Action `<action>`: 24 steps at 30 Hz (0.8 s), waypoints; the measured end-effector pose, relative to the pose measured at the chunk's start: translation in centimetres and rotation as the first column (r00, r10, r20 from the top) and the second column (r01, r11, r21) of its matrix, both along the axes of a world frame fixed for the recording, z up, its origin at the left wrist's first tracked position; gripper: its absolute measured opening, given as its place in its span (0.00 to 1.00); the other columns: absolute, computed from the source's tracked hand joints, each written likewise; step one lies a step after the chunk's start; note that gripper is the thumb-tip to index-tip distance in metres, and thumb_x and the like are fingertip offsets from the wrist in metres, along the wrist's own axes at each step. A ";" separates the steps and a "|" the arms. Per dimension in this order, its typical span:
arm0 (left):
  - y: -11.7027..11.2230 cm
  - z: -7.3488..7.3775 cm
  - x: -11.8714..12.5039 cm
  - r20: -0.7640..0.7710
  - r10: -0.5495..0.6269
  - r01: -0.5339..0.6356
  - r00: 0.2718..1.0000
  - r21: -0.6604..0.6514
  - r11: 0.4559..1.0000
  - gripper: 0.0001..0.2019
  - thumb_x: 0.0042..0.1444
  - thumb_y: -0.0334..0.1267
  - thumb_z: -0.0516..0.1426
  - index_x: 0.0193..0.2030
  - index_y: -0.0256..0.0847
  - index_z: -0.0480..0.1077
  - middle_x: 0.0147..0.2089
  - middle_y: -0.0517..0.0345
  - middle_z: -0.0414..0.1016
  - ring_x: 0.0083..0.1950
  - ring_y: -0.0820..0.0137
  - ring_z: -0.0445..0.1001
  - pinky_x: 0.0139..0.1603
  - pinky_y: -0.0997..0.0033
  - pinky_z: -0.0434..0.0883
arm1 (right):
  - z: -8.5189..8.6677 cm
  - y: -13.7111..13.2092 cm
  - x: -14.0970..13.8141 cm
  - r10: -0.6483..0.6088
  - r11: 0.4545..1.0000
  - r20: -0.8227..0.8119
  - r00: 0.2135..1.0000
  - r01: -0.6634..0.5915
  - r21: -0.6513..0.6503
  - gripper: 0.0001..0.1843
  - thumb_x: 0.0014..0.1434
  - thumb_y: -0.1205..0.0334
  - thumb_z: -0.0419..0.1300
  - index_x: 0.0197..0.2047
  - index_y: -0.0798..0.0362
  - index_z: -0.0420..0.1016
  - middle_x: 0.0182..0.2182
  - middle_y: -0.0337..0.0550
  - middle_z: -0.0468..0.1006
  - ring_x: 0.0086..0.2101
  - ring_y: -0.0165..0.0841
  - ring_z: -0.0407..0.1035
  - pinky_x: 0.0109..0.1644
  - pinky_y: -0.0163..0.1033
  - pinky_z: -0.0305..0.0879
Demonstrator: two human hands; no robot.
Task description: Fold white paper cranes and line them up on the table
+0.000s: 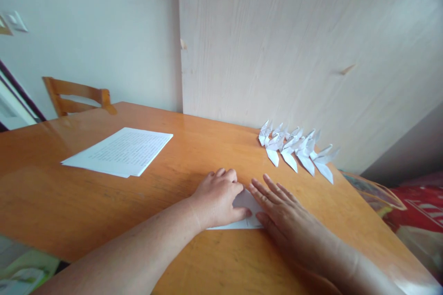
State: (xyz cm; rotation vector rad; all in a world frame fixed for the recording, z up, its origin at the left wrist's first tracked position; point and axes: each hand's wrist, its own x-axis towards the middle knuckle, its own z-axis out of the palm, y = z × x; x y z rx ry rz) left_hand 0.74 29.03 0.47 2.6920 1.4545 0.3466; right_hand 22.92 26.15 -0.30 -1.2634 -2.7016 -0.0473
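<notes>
A folded white sheet of paper [247, 205] lies flat on the table in front of me, partly covered by both hands. My left hand [219, 198] rests on its left part, fingers curled and thumb pressing on the paper. My right hand [282, 205] lies flat over the paper's right edge with its fingers stretched out and slightly spread. Beneath the hands, the rest of the folds is hidden.
Several folded paper birds [299, 147] stand in rows near the board at the back right. A stack of printed sheets [121, 150] lies on the wooden table [194, 147] at left. Beyond it is a chair [79, 92]. Red bags [415, 207] sit past the right edge.
</notes>
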 end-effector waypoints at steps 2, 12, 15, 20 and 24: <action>0.0 -0.1 0.0 0.009 -0.002 0.002 1.000 0.002 1.000 0.21 0.53 0.59 0.59 0.46 0.48 0.75 0.45 0.52 0.70 0.49 0.55 0.68 0.47 0.55 0.68 | -0.3 -0.3 0.0 0.008 0.999 0.071 0.997 -0.004 -0.049 0.30 0.69 0.61 0.48 0.72 0.57 0.55 0.70 0.51 0.55 0.69 0.49 0.44 0.67 0.63 0.54; -0.1 0.2 0.0 0.009 0.003 -0.003 1.000 -0.010 1.000 0.21 0.53 0.59 0.59 0.46 0.49 0.75 0.47 0.51 0.70 0.51 0.55 0.68 0.47 0.56 0.68 | 0.1 -0.5 -0.2 -0.033 0.982 0.120 0.992 0.055 -0.181 0.30 0.71 0.58 0.43 0.74 0.56 0.49 0.71 0.50 0.48 0.70 0.47 0.37 0.69 0.64 0.46; -0.1 0.1 -0.1 0.015 0.006 -0.005 1.000 -0.008 1.000 0.21 0.53 0.60 0.59 0.46 0.49 0.75 0.46 0.51 0.70 0.51 0.55 0.68 0.47 0.56 0.68 | -0.2 -0.4 0.1 -0.047 0.974 0.062 0.997 0.060 -0.217 0.31 0.71 0.56 0.44 0.74 0.56 0.48 0.71 0.51 0.49 0.70 0.45 0.39 0.70 0.62 0.47; 0.1 -0.2 -0.2 0.030 -0.013 0.013 0.999 0.005 1.000 0.22 0.52 0.61 0.59 0.43 0.47 0.76 0.45 0.50 0.69 0.50 0.54 0.68 0.47 0.53 0.68 | 1.0 0.8 0.5 -0.152 0.970 -0.276 0.949 0.090 -0.224 0.27 0.69 0.52 0.49 0.67 0.51 0.65 0.67 0.50 0.62 0.67 0.45 0.52 0.69 0.59 0.50; 0.2 -0.3 -0.3 0.042 -0.022 0.022 0.999 0.003 1.000 0.23 0.52 0.61 0.59 0.46 0.47 0.76 0.45 0.50 0.69 0.50 0.53 0.68 0.47 0.53 0.68 | 3.0 1.5 -0.3 -0.457 0.877 -0.584 0.671 0.230 -0.422 0.19 0.66 0.50 0.54 0.47 0.52 0.78 0.46 0.50 0.80 0.48 0.42 0.73 0.53 0.48 0.69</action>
